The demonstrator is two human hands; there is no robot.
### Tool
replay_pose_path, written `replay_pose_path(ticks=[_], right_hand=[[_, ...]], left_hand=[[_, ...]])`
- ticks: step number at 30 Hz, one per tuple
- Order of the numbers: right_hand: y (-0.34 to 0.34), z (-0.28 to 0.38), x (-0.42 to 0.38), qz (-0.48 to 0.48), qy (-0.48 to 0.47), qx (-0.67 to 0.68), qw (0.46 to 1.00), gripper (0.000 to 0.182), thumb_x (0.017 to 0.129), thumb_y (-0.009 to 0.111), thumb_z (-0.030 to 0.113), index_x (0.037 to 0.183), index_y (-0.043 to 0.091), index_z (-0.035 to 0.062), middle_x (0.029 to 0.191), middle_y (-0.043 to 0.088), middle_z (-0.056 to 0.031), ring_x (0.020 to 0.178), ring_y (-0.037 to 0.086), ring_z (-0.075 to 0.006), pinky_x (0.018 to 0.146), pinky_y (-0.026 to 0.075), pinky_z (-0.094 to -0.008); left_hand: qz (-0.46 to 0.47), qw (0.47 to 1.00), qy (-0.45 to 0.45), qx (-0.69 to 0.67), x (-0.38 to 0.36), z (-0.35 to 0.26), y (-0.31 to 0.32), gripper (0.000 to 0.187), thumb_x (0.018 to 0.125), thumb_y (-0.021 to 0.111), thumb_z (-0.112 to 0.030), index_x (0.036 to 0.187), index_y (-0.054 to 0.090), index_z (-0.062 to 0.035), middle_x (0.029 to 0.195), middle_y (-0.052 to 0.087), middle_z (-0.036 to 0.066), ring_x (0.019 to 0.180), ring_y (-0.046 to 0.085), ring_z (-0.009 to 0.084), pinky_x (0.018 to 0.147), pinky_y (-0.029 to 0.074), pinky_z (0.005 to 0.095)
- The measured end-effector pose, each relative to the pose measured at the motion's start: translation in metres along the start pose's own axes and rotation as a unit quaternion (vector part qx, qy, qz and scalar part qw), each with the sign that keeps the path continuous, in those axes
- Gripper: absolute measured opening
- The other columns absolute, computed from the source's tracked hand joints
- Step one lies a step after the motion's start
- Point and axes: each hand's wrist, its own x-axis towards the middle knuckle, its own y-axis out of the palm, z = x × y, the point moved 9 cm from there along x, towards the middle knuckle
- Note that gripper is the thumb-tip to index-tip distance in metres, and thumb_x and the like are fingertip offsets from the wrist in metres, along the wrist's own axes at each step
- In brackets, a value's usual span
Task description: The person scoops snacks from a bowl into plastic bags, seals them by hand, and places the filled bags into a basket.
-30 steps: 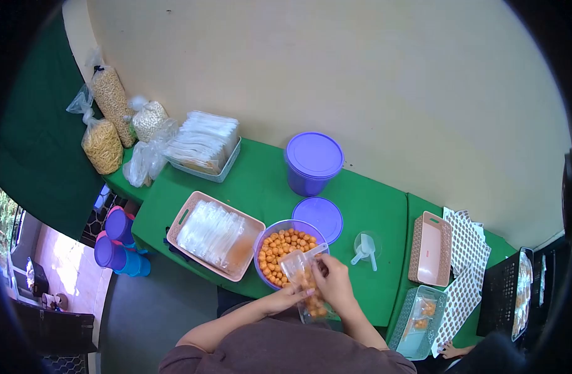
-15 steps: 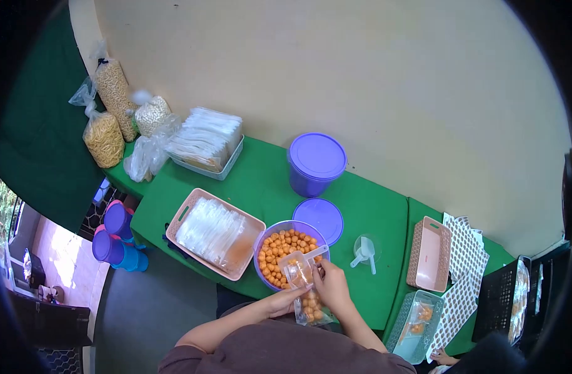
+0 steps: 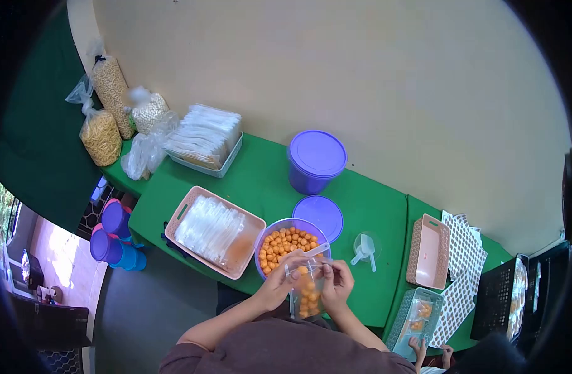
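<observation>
A clear plastic bag (image 3: 309, 300) part filled with round orange snack balls is held upright close to my body. My left hand (image 3: 278, 285) pinches its upper left side, while my right hand (image 3: 337, 285) has its fingers closed on the upper right edge. Just beyond them stands a purple tub (image 3: 259, 262) of the same orange balls (image 3: 286, 240). The pale handle of a scoop (image 3: 317, 250) shows at the tub's right side; its other end is hidden behind my hands and the bag.
Left of the tub, a pink basket (image 3: 192, 194) holds flat clear bags. A lidded purple bucket (image 3: 317, 156) and loose lid (image 3: 318, 218) sit behind. Scoops (image 3: 364, 250) lie right. Another person's hands (image 3: 418, 346) are by a teal basket (image 3: 403, 311) with filled packs.
The scoop that was over the bag's mouth is now out of my fingers, at the tub. Both my hands now hold the bag's top. Another person's hand has come over the teal basket.
</observation>
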Motion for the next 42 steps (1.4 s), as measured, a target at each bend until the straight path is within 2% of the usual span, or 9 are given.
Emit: replay_pose_path(ticks=[7,14,24,31,33,34,36,38,42], right_hand=[[-0.008,0.03,0.02,-0.101,-0.04,0.088,0.99,0.009,0.095,0.059,0.007,0.096,0.059,-0.0018,0.085,0.061,-0.0044,0.07,0.057,-0.0084,0.063,0.046,-0.0216],[0.014,0.015,0.025,-0.006,0.049,0.144,0.988,0.014,0.096,0.059,0.01,0.101,0.059,-0.0027,0.087,0.064,-0.0047,0.087,0.061,-0.0106,0.076,0.047,-0.0239],[0.024,0.017,0.02,0.074,0.045,0.064,0.994,0.011,0.088,0.068,0.007,0.092,0.071,-0.0031,0.09,0.067,-0.0081,0.085,0.061,-0.013,0.076,0.047,-0.0264],[0.017,0.015,0.02,0.209,0.127,0.055,0.968,0.02,0.094,0.06,0.014,0.098,0.07,-0.0028,0.088,0.069,-0.0099,0.085,0.06,-0.0157,0.076,0.047,-0.0288],[0.008,0.023,0.023,0.22,0.072,0.005,0.973,0.022,0.095,0.058,0.016,0.098,0.07,-0.0021,0.09,0.069,-0.0106,0.086,0.06,-0.0159,0.077,0.047,-0.0295],[0.002,0.03,0.022,0.231,0.02,-0.045,0.972,0.023,0.096,0.057,0.017,0.098,0.071,-0.0015,0.092,0.069,-0.0113,0.087,0.06,-0.0161,0.077,0.048,-0.0302],[-0.055,0.0,0.027,0.109,0.062,0.037,0.991,0.023,0.096,0.057,0.017,0.1,0.071,-0.0007,0.096,0.07,-0.0113,0.089,0.061,-0.0165,0.077,0.048,-0.0309],[-0.137,-0.003,0.037,-0.083,0.068,-0.05,0.993,0.029,0.098,0.055,0.025,0.101,0.069,0.0001,0.099,0.069,-0.0086,0.081,0.058,-0.0128,0.075,0.046,-0.0275],[-0.292,-0.056,-0.007,-0.415,0.076,0.028,0.906,0.036,0.099,0.052,0.022,0.124,0.055,-0.0039,0.118,0.061,-0.0155,0.104,0.062,-0.0212,0.079,0.054,-0.0319]], left_hand=[[0.039,0.997,-0.009,-0.067,0.015,-0.033,0.011,0.047,0.099,0.052,-0.032,0.131,0.048,0.0024,0.133,0.049,0.016,0.126,0.046,0.0231,0.105,0.037,0.0369],[-0.101,0.989,-0.006,-0.11,0.02,-0.04,-0.019,0.029,0.095,0.061,-0.022,0.115,0.058,-0.0013,0.109,0.064,0.005,0.103,0.06,0.0131,0.091,0.046,0.0292],[-0.082,0.997,-0.004,0.0,0.016,-0.041,-0.025,0.021,0.096,0.059,-0.016,0.105,0.065,0.0025,0.094,0.069,0.007,0.09,0.063,0.0105,0.083,0.049,0.0259],[0.003,0.99,-0.14,-0.005,0.011,-0.024,-0.026,0.028,0.097,0.057,-0.02,0.11,0.064,0.0035,0.096,0.07,0.01,0.092,0.065,0.0124,0.083,0.05,0.0282],[0.044,0.979,-0.199,-0.007,0.007,-0.012,-0.025,0.03,0.097,0.056,-0.021,0.111,0.064,0.0037,0.099,0.07,0.011,0.094,0.065,0.0138,0.084,0.05,0.0292],[0.047,0.991,-0.119,0.046,0.009,-0.02,-0.027,0.029,0.098,0.055,-0.02,0.113,0.063,0.0035,0.1,0.07,0.012,0.095,0.065,0.0158,0.085,0.05,0.0307],[0.052,0.993,-0.038,0.098,0.015,-0.02,-0.037,0.029,0.098,0.054,-0.02,0.114,0.062,0.0033,0.101,0.069,0.013,0.096,0.065,0.0178,0.087,0.05,0.0322],[-0.108,0.987,-0.014,0.118,0.019,-0.015,-0.089,0.027,0.097,0.052,-0.014,0.114,0.062,0.003,0.102,0.068,0.015,0.1,0.064,0.023,0.089,0.049,0.035],[-0.188,0.947,-0.093,0.244,-0.002,0.025,-0.161,0.032,0.093,0.057,-0.017,0.118,0.057,0.0022,0.11,0.064,0.02,0.104,0.061,0.0314,0.094,0.046,0.0389]])
